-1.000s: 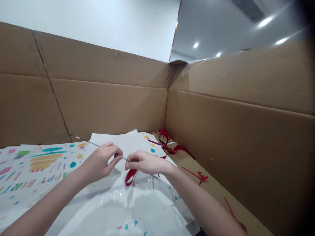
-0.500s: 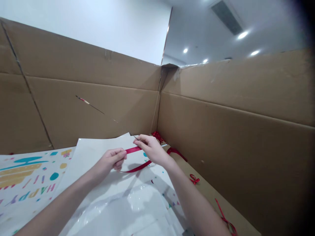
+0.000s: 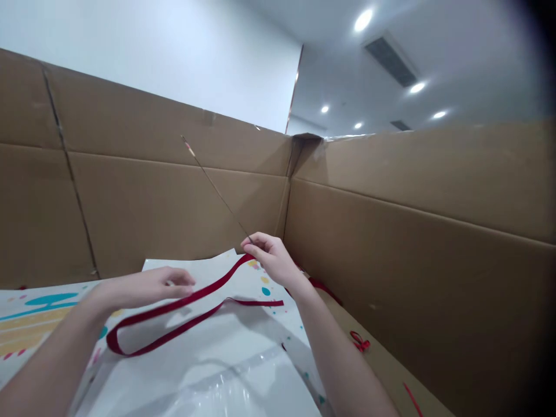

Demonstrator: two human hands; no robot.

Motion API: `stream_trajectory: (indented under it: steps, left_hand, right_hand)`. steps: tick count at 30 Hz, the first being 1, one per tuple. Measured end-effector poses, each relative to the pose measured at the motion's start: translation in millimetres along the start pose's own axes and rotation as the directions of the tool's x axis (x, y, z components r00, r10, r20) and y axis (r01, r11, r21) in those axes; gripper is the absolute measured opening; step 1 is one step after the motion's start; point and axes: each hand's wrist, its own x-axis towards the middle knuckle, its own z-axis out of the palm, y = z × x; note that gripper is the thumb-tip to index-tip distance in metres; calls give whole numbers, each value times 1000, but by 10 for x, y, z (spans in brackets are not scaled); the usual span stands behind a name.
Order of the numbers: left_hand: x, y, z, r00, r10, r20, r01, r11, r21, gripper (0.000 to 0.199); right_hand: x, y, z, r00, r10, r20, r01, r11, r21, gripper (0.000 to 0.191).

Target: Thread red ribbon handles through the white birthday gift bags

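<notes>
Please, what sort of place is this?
Probably an indoor work space: cardboard walls meet in a corner, ceiling lights shine above them, and a red ribbon reaches the right hand.

The left forearm (image 3: 52, 353) rises from the lower left corner to a bent left wrist (image 3: 98, 300), where the left hand (image 3: 141, 288) stretches rightward, fingers (image 3: 180, 275) loosely curled and apart from the thumb. The right hand (image 3: 273, 258) sits higher, its thumb and fingertips pinched together, the right forearm (image 3: 334, 341) slanting up leftward from the lower edge.
</notes>
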Motion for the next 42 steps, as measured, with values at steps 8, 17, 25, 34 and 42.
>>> stream_trajectory:
  steps: [8, 17, 25, 34, 42]
  left_hand:
    - [250, 355, 604, 960, 172, -222, -271, 779, -566, 39]
    - [187, 55, 309, 960, -7, -281, -204, 669, -714, 42]
    - [-110, 261, 138, 825, 44, -564, -342, 832, -436, 33]
    - [-351, 483, 129, 734, 38, -678, -372, 858, -355, 30]
    - [-390, 502, 137, 735, 44, -676, -352, 877, -326, 34]
  right_hand:
    - [86, 8, 503, 979, -123, 163, 132, 990, -45, 19]
    - [157, 343, 186, 999, 29, 41, -25, 995, -97, 23]
    - [-5, 12, 392, 990, -119, 71, 138, 898, -419, 30]
    - [-257, -116, 349, 957, -275, 94, 286, 834, -471, 31]
    - [-325, -72, 337, 948, -310, 67, 301, 813, -498, 32]
